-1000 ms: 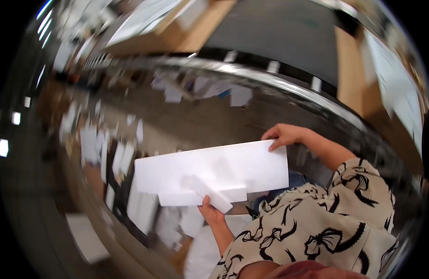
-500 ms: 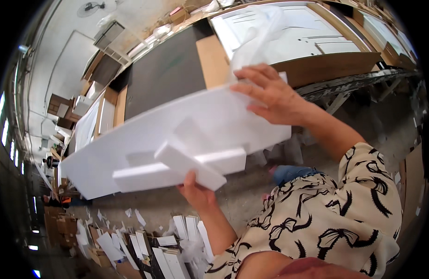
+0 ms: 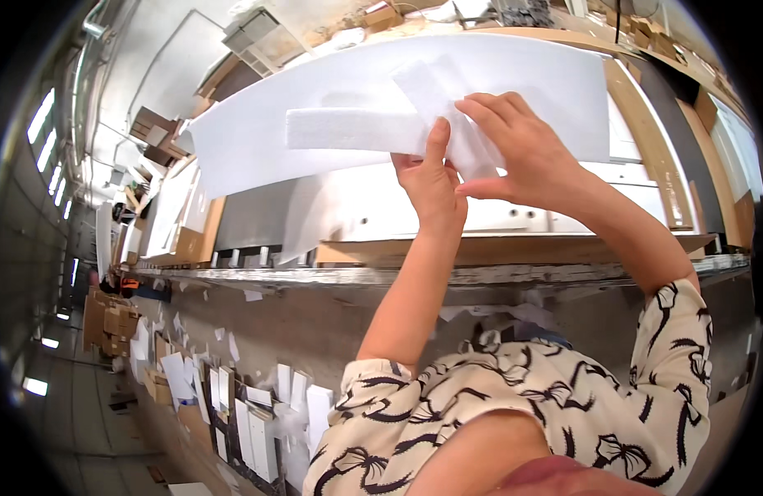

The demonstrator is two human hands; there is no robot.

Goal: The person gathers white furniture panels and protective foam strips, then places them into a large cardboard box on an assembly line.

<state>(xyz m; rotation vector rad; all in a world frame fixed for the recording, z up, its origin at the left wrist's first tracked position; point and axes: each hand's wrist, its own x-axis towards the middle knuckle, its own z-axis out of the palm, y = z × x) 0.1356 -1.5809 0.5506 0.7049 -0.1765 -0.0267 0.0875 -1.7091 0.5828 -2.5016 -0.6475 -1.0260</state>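
A flat, white, foam-like strip (image 3: 348, 131) is pinched in the left hand (image 3: 433, 186), extending leftward. The right hand (image 3: 526, 157) is splayed beside a slanted white foam-like strip (image 3: 431, 89); contact cannot be told. Beyond both, a broad white sheet (image 3: 257, 124) is seen.

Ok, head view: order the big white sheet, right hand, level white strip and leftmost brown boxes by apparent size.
1. Big white sheet
2. Right hand and level white strip: too alike to rank
3. Leftmost brown boxes

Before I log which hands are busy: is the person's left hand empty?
No, the left hand grips a white strip between thumb and fingers.
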